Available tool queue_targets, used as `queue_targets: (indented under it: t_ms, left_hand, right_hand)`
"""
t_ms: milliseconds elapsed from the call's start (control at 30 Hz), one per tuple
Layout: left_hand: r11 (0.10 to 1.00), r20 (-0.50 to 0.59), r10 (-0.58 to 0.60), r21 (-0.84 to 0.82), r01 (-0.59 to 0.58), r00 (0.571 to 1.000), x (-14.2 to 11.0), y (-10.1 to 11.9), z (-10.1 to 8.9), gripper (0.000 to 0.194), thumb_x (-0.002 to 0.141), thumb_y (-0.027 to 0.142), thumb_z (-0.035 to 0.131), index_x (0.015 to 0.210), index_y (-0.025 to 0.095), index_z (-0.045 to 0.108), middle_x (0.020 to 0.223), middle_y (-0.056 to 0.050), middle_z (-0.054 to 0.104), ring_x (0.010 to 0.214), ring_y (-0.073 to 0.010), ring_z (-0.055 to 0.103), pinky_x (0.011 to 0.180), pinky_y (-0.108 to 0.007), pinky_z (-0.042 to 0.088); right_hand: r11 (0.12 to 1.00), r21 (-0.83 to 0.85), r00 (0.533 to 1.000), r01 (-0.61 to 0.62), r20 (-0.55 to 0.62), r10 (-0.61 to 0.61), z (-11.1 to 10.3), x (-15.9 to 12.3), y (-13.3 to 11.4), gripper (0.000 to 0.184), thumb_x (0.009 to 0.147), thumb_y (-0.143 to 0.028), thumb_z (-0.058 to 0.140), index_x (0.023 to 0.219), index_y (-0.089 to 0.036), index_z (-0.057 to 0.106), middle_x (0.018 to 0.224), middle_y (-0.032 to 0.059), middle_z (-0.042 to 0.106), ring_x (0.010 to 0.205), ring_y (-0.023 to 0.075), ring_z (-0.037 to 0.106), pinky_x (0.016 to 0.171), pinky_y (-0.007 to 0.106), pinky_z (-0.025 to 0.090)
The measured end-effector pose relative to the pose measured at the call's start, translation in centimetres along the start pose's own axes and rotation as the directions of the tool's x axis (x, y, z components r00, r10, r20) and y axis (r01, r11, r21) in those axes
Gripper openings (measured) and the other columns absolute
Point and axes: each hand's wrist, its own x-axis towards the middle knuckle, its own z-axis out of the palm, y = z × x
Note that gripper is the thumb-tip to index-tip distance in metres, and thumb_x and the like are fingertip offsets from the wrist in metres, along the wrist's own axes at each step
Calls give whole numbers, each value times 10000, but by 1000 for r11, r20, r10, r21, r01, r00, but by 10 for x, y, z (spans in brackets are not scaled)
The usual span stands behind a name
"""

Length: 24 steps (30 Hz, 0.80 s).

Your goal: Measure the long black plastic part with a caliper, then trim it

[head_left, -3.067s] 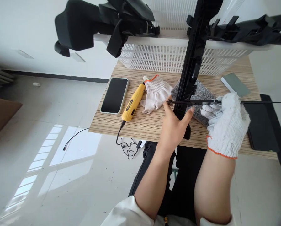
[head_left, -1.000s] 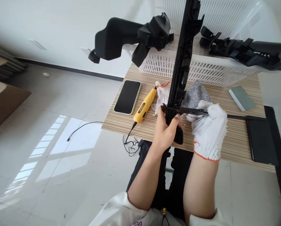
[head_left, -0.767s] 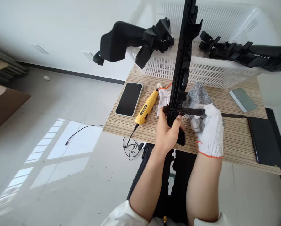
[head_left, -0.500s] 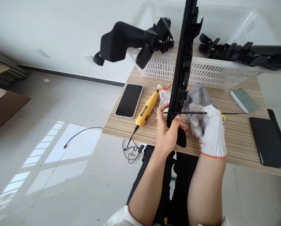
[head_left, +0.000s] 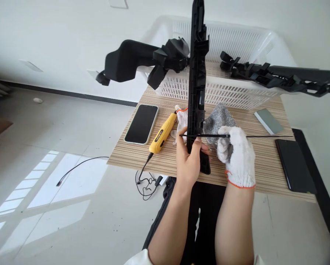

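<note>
My bare left hand (head_left: 189, 162) is wrapped round the lower end of a long black plastic part (head_left: 197, 77) that stands upright over the table's front edge. My right hand (head_left: 237, 156), in a white knit glove with an orange cuff, is closed on a thin black rod-like tool (head_left: 250, 136). The tool lies level, and its tip sits across the part just above my left fingers.
On the striped wooden table (head_left: 178, 158) lie a phone (head_left: 142, 123), a yellow corded tool (head_left: 162, 128), a spare white glove (head_left: 180, 119), a grey cloth (head_left: 219, 117), a grey block (head_left: 268, 121) and a dark tablet (head_left: 294, 165). A white basket (head_left: 228, 88) behind carries black plastic parts (head_left: 143, 62).
The upright part has swung from a rightward lean to nearly vertical. Both hands stay on the part and the tool, and the thin tool remains across the part.
</note>
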Motion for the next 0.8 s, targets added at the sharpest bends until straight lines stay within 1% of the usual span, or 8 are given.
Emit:
queue_targets:
  t_ms: [133, 267, 433, 500, 567, 633, 700, 800]
  left_hand:
    - [997, 10, 49, 61, -50, 999, -4, 1, 1, 391, 945, 329, 682, 1250, 262, 447, 712, 66, 665, 628, -170, 722, 671, -342, 618]
    - [991, 22, 37, 129, -39, 999, -7, 1, 5, 455, 873, 274, 716, 1218, 260, 420, 760, 73, 664, 633, -158, 719, 667, -328, 621]
    - [982, 9, 52, 182, -53, 999, -14, 6, 9, 387, 866, 263, 700, 1126, 259, 413, 741, 76, 651, 594, -150, 708, 622, -303, 597]
    - [976, 4, 75, 204, -74, 997, -17, 7, 10, 364, 870, 250, 693, 1108, 259, 418, 744, 76, 651, 593, -146, 701, 627, -301, 591]
    - [969, 0, 92, 229, -89, 996, -18, 7, 10, 338, 875, 249, 689, 1080, 260, 420, 716, 79, 635, 598, -155, 698, 617, -300, 576]
    - [963, -7, 109, 247, -104, 994, -17, 5, 9, 327, 875, 257, 692, 1055, 263, 420, 692, 78, 628, 599, -165, 694, 616, -307, 568]
    - [961, -18, 124, 250, -116, 992, -14, 1, 9, 343, 858, 257, 704, 1050, 265, 419, 711, 69, 640, 611, -171, 696, 633, -319, 574]
    - [966, -42, 130, 230, -117, 991, -8, -5, 8, 353, 813, 222, 695, 1037, 261, 425, 757, 66, 640, 625, -161, 686, 660, -323, 582]
  right_hand:
    - [997, 43, 998, -58, -6, 59, -3, 2, 2, 290, 826, -528, 736, 839, -240, 703, 500, -70, 485, 388, 89, 378, 347, 202, 258]
    - [995, 100, 999, -26, -22, 28, -2, 0, 1, 269, 813, -472, 713, 720, -235, 624, 442, -94, 371, 358, 71, 265, 333, 209, 203]
    - [992, 122, 996, -15, -88, 26, -1, -6, -5, 318, 796, -503, 746, 710, -234, 598, 465, -99, 371, 374, 63, 274, 327, 191, 189]
    - [991, 129, 997, -26, -72, 36, -2, -6, -7, 309, 804, -512, 731, 743, -232, 615, 469, -100, 392, 377, 62, 293, 338, 179, 212]
    - [992, 116, 998, -44, -39, 49, -4, -5, -6, 299, 798, -517, 719, 809, -225, 660, 486, -92, 453, 384, 64, 340, 356, 168, 253]
    - [994, 92, 998, -62, -1, 63, -7, -3, -3, 335, 777, -536, 713, 845, -208, 697, 512, -69, 523, 396, 73, 405, 370, 171, 297]
    - [995, 66, 997, -70, 41, 68, -8, -1, 0, 374, 769, -559, 692, 829, -191, 716, 528, -40, 575, 405, 91, 462, 373, 184, 326]
    - [994, 52, 994, -99, 57, 96, -7, -2, 6, 370, 769, -545, 671, 816, -183, 734, 558, -19, 629, 404, 90, 482, 372, 182, 313]
